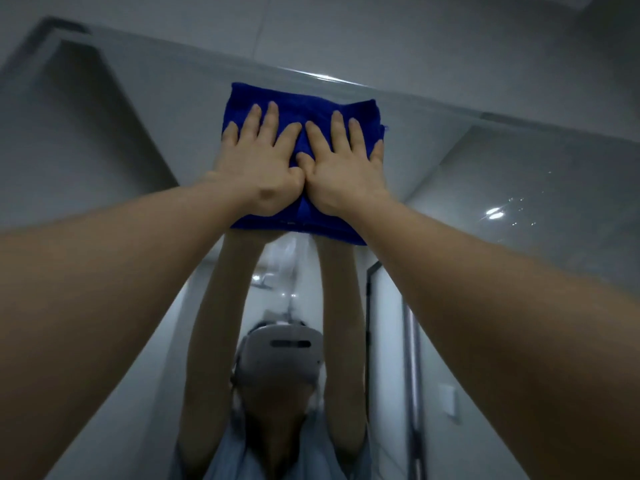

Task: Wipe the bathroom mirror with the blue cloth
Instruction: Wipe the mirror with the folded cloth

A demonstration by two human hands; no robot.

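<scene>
Left hand [258, 168] and right hand [341, 171], fingers spread flat, grasping nothing, press blue cloth [304, 105] against mirror [138, 133] near its top edge.

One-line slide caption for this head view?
Left hand and right hand press the blue cloth flat against the mirror, just below its top edge.

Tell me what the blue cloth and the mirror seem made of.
Blue cloth: probably microfibre or terry, matt, with a fuzzy nap. Mirror: glass, glossy, since it clearly reflects the person's raised arms.
</scene>
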